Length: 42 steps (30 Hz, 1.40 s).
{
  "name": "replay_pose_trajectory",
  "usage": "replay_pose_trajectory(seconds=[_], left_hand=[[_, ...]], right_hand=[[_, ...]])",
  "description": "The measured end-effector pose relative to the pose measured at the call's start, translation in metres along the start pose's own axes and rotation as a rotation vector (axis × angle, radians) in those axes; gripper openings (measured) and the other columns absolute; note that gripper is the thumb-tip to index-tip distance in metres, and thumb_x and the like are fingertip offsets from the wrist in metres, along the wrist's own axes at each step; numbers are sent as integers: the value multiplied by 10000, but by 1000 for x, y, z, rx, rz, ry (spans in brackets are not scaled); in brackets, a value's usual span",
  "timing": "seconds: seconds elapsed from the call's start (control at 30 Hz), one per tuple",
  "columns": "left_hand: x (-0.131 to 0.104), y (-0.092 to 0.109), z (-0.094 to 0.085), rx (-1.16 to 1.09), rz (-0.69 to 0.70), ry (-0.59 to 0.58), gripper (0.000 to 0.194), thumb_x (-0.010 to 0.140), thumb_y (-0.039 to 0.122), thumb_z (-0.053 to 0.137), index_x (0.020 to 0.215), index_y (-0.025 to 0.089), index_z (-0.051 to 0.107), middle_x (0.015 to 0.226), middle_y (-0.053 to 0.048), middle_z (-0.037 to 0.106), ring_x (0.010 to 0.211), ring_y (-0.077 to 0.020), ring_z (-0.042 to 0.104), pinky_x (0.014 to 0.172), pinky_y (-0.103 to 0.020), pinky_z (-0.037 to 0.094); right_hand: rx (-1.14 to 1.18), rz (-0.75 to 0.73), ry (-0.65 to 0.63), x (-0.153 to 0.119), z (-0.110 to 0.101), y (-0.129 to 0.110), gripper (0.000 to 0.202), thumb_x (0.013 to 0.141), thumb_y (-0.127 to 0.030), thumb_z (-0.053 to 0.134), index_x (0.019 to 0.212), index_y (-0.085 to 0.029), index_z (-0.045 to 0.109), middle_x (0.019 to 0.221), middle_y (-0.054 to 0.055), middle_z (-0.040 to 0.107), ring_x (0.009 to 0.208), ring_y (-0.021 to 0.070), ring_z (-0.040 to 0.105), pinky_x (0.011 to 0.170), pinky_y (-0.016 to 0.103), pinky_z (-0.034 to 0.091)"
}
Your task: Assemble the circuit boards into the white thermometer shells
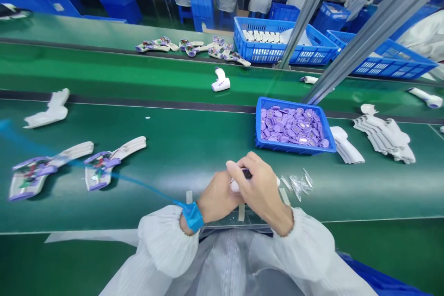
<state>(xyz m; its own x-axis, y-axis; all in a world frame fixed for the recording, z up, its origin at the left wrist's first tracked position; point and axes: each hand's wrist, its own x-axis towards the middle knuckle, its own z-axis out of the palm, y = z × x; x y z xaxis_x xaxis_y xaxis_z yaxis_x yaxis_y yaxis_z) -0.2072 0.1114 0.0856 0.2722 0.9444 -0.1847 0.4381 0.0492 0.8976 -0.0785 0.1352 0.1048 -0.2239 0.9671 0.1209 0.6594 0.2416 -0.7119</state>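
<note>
Both hands are closed around a white forehead thermometer (235,187), above the near edge of the green bench. My left hand (220,196), with a blue wrist strap, holds it from the left and below, partly covered by the other hand. My right hand (261,188) wraps over the top, its thumb beside a small dark window. Most of the thermometer's body is hidden by the fingers. Just right of my hands lie several clear plastic pieces (299,186). Behind them stands a blue tray (294,149) of purple plastic parts (293,125).
Two open thermometer halves with circuitry (100,166) lie left, near an empty white shell (52,110). Stacked white shells (385,134) sit right. A conveyor (138,78) carries a white thermometer (221,80). Metal posts (367,39) rise at right; a blue cord (145,186) crosses the bench.
</note>
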Motion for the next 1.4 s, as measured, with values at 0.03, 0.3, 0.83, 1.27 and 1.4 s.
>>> replay_pose_trajectory(seconds=[0.03,0.3,0.83,1.27,1.4], left_hand=[[0,0,1,68,24,-29,116,804,180,565,888,161,642,822,-39,697,745,-179,654,612,-264,464],[-12,3,-15,174,0,69,199,824,315,606,961,174,576,828,-33,691,671,-182,629,563,-274,420],[-22,10,-9,135,-126,157,228,855,434,611,857,215,546,663,38,615,580,-143,563,511,-243,338],[-10,-6,-59,951,142,45,232,921,291,578,1075,141,667,1013,-115,695,946,-319,602,800,-455,436],[0,6,-51,863,48,91,257,929,351,558,1051,154,668,977,-102,693,912,-303,609,774,-428,436]], right_hand=[[-69,-13,41,3,8,-5,465,976,-477,488,614,-186,501,645,-23,506,584,99,437,572,271,282],[31,-29,352,12,18,-13,509,981,-394,474,538,-177,349,540,-44,358,514,78,312,544,277,230],[305,137,347,10,18,-12,534,977,-438,480,519,-174,556,492,-24,538,487,101,482,529,253,340],[-596,-121,-98,138,-71,93,250,879,-198,620,1106,-142,707,1097,117,709,1013,215,643,918,318,453],[-722,-82,-149,155,-48,88,188,878,-174,600,975,-54,708,1042,222,686,1030,284,612,869,366,446]])
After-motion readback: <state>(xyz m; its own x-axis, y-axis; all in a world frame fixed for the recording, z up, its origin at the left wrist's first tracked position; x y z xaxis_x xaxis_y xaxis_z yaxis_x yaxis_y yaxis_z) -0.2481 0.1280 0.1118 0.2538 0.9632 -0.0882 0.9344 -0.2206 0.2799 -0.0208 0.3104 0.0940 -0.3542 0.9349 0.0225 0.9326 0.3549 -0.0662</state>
